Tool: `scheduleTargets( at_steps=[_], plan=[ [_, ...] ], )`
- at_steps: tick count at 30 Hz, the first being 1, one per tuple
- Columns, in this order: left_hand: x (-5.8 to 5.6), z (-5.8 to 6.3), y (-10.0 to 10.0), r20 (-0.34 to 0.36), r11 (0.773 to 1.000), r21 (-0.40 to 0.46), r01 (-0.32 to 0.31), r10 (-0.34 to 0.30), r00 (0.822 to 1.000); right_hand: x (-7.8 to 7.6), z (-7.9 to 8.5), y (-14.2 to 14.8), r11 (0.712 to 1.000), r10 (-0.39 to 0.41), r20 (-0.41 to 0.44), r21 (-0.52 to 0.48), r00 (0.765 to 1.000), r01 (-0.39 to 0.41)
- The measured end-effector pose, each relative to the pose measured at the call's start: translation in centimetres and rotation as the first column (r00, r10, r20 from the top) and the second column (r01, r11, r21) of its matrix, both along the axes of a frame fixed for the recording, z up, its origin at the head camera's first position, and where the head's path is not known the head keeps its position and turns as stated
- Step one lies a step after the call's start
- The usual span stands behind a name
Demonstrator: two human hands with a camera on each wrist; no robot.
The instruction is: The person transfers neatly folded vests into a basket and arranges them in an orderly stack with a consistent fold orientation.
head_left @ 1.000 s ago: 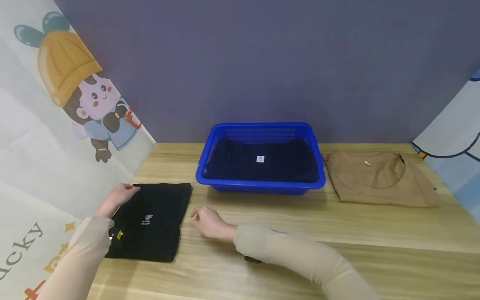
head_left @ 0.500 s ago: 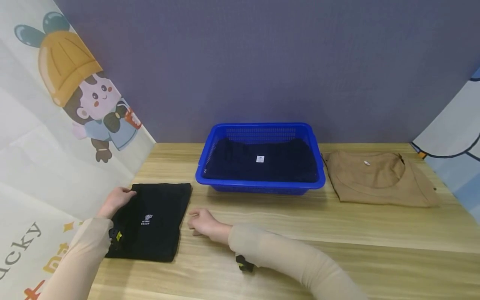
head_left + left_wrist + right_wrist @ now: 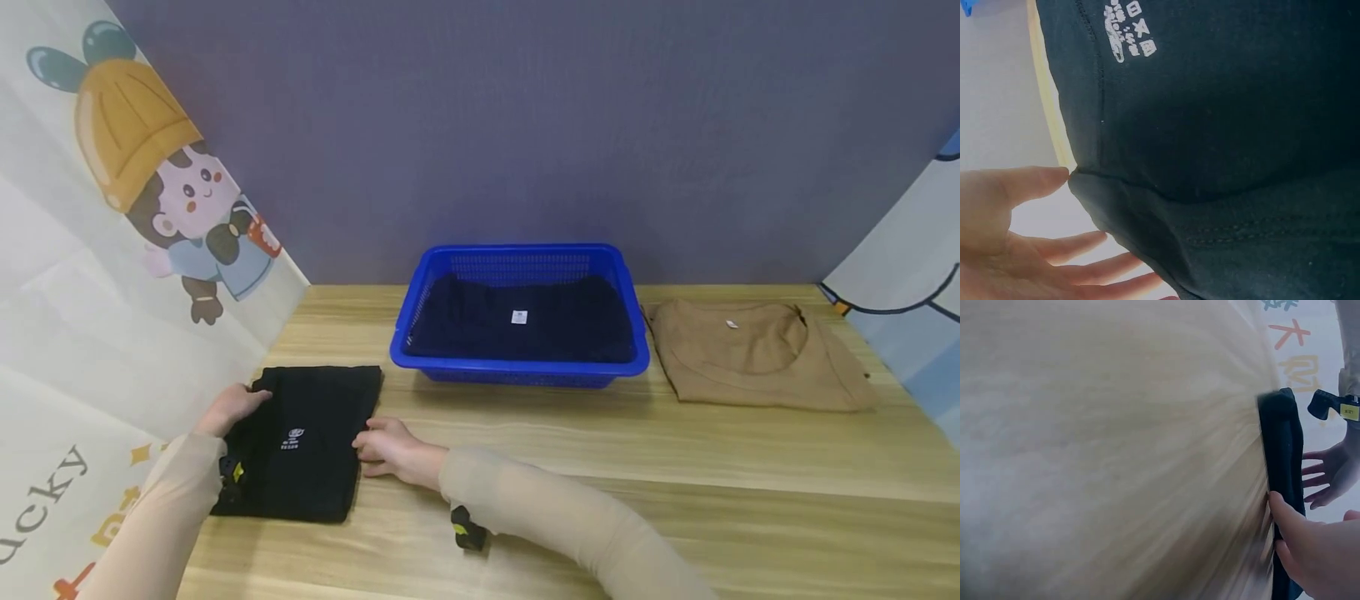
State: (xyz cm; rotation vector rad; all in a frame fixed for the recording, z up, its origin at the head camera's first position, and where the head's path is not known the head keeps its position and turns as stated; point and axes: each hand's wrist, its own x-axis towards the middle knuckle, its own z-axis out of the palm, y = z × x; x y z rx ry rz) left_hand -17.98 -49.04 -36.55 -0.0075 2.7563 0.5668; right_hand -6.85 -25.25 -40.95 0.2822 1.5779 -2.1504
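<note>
Folded black garment [image 3: 315, 471] on table [image 3: 615, 442], near left. My left hand [image 3: 231, 408], fingers spread, touches its left edge; my right hand [image 3: 393, 452], fingers relaxed and apart, meets its right edge.

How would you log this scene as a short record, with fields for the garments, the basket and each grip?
Black garment: folded flat on the wooden table, white print facing up
Left grip: at that garment's far left corner, thumb and fingers extended
Right grip: thumb and fingers at its right edge
Blue basket: on the table, holding dark clothing with a white label
Tan garment: folded, right of the basket
</note>
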Motion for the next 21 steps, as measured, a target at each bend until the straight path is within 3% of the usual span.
scheduleTargets(
  at_steps=[8,15,21],
  plan=[
    [0.1,-0.1,-0.4,0.041,0.999,0.037,-0.026,0.025,0.999,-0.5,-0.4,-0.8,0.998,-0.036,0.048,-0.049,0.998,0.038],
    [-0.1,-0.1,-0.9,0.029,1.000,0.004,-0.030,0.030,0.999,-1.1,-1.1,-1.2,0.996,0.004,0.055,-0.086,0.998,0.001],
    [-0.7,-0.6,-2.5,0.108,0.998,0.038,-0.054,0.049,0.993,-1.3,-1.6,-1.6,0.996,0.040,0.079,-0.085,0.996,-0.033]
  ],
)
